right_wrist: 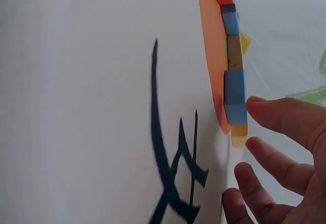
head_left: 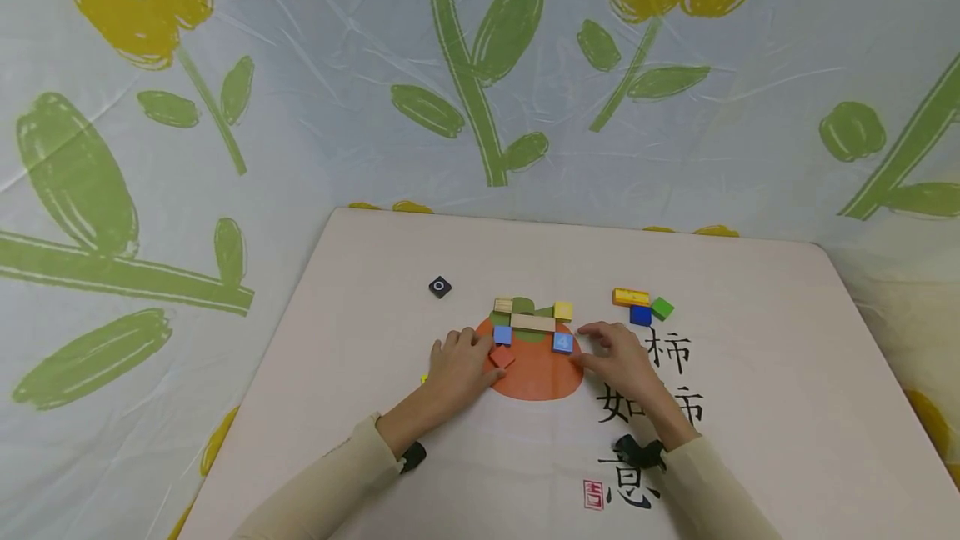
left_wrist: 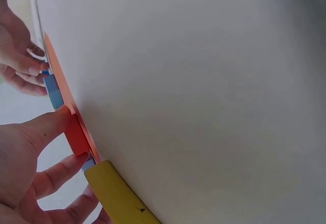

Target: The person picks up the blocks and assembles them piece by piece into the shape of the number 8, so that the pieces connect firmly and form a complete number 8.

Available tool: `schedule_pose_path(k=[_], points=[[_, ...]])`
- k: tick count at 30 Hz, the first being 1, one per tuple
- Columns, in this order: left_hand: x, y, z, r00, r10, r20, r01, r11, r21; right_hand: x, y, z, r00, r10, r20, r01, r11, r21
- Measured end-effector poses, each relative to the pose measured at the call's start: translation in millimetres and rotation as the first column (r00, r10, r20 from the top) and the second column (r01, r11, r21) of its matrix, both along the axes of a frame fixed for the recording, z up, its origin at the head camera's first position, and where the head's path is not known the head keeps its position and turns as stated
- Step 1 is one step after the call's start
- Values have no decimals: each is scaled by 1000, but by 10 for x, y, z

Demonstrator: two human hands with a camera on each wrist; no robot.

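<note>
My left hand [head_left: 456, 369] pinches a red block [head_left: 502, 357] between thumb and a finger, on the printed orange fruit [head_left: 537, 383]. In the left wrist view, the red block [left_wrist: 76, 136] stands on its edge of the print. Beside the blue block marked 4 [head_left: 562, 343] is my right hand [head_left: 624, 359], its fingers apart and loosely bent. Its thumb [right_wrist: 265, 107] comes close to that block; whether they touch I cannot tell. Another blue block [head_left: 502, 335] sits just behind the red one. A wooden plank [head_left: 532, 322] lies behind the blue blocks, with a striped block [head_left: 503, 305] and a yellow block [head_left: 563, 311] farther back.
A black block [head_left: 440, 287] lies at the back left. At the back right are an orange-yellow block [head_left: 632, 297], a dark blue block [head_left: 641, 315] and a green block [head_left: 662, 308]. Near the left hand lies a yellow block [left_wrist: 119, 193]. Black characters mark the pale tabletop [head_left: 780, 357].
</note>
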State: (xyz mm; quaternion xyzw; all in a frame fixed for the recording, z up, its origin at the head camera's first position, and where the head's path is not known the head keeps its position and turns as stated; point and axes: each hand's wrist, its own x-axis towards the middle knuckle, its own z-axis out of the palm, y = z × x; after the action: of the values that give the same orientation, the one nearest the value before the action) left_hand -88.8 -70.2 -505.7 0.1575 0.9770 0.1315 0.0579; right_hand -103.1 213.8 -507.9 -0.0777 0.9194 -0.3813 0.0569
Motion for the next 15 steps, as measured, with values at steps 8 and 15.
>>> schedule_pose_path(k=[8,15], points=[[-2,2,23,1000,1,4,-1,1000,-11,76,157,77,998,-65,-20,65,998,-6],[-1,-2,37,1000,-5,0,5,1000,-13,89,372,156,982,-145,-121,140,989,-51]])
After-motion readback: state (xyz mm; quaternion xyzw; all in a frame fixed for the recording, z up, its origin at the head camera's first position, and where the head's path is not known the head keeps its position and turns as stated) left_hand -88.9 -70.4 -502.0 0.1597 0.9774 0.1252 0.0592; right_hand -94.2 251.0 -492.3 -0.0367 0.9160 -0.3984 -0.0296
